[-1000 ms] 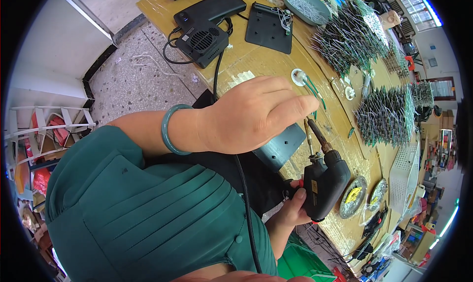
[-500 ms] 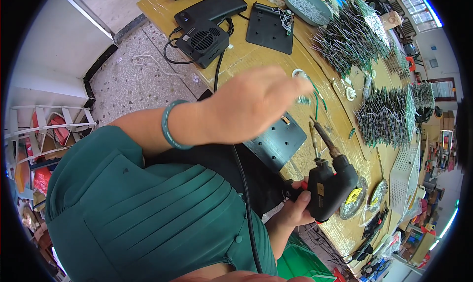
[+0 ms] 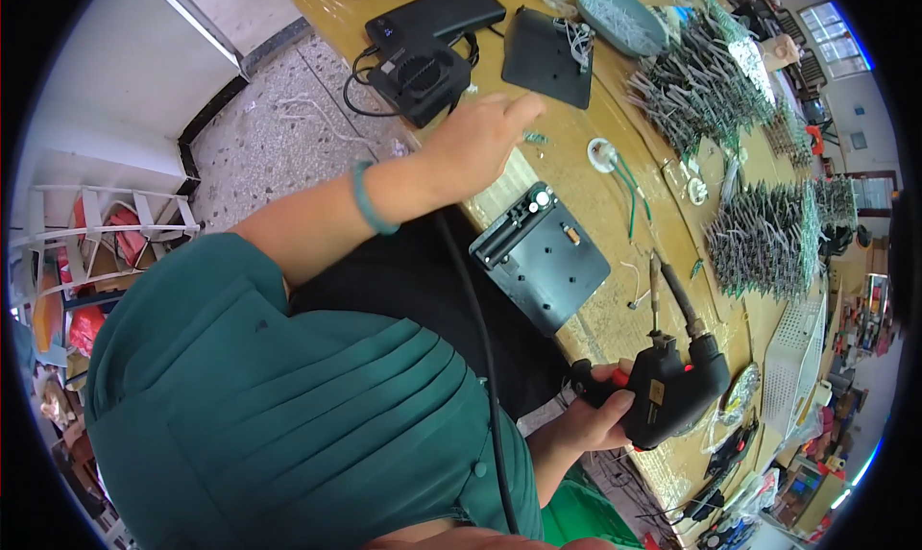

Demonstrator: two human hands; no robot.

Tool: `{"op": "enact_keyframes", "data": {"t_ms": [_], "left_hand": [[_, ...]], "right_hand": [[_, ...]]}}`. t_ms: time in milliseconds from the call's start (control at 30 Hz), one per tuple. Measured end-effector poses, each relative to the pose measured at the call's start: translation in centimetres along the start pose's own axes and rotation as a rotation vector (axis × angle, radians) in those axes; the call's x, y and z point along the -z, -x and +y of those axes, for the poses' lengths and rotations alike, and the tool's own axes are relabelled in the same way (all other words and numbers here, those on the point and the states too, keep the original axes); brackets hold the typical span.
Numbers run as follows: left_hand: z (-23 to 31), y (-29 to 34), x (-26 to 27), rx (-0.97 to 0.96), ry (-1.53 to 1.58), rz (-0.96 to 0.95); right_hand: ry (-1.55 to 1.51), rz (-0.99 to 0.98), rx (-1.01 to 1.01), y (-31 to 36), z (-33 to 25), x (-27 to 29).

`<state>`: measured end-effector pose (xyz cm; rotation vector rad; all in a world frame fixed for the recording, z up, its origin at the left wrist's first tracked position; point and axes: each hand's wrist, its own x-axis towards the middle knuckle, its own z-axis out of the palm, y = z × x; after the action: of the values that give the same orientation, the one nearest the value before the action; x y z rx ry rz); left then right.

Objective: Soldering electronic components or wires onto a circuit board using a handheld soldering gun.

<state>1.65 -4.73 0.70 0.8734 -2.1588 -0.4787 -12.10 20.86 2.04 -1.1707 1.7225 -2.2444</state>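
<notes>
One black, pistol-shaped plastic soldering gun (image 3: 677,396) is held at the tabletop's near right edge by the right hand (image 3: 595,420), while the left hand (image 3: 475,146) narrows its fingers just beside one small green piece (image 3: 535,138), though whether it grips that I cannot tell. Two flat black plates, one near (image 3: 562,271) and one far (image 3: 538,60), lie on the brown table (image 3: 581,204); some right-hand fingers are hidden behind the gun's handle. The gun's two slim prongs point far and slightly left, their long axes running near to far.
</notes>
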Motion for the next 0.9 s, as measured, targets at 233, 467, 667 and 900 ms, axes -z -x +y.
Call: {"op": "enact_keyframes", "data": {"t_ms": [233, 467, 667, 900], "left_hand": [[-1.1, 0.0, 0.1, -0.032, -0.055, 0.061], [5.0, -0.5, 3.6, -0.382, 0.131, 0.238], [6.6, 0.1, 3.9, -0.517, 0.193, 0.238], [7.0, 0.2, 3.7, -0.553, 0.190, 0.250]], "right_hand": [[-0.018, 0.018, 0.023, 0.0, 0.0, 0.1], [-0.002, 0.096, -0.053, 0.1, 0.1, 0.3], [-0.029, 0.091, -0.042, -0.1, 0.3, 0.7], [-0.053, 0.133, -0.048, 0.1, 0.8, 1.3]]}}
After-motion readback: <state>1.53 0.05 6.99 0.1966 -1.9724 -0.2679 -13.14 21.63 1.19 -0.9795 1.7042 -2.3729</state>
